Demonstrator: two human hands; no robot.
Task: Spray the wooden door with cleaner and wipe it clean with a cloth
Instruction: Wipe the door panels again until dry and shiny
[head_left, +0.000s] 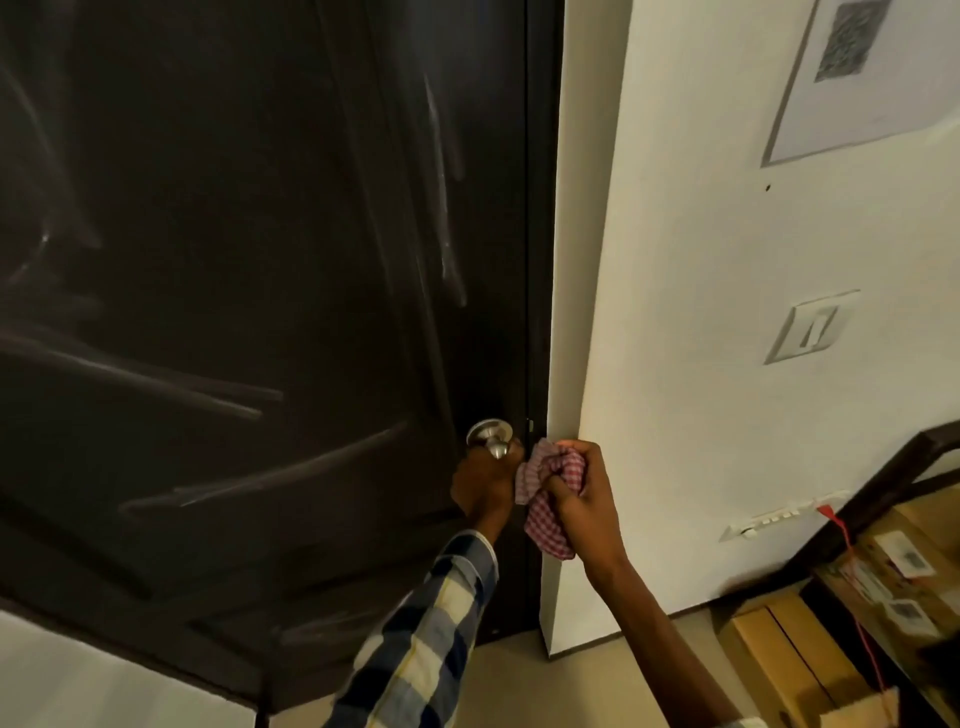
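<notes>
The dark wooden door filled the left of the view, its face streaked with pale smears. The left hand, in a checked sleeve, was closed around the silver knob near the door's right edge. Just beside it, the right hand gripped a bunched red-and-white checked cloth at the door's edge, next to the white wall. A light switch sat on that wall, and cardboard boxes lay at lower right.

No readable text; wall sheet and box labels too blurred.
</notes>
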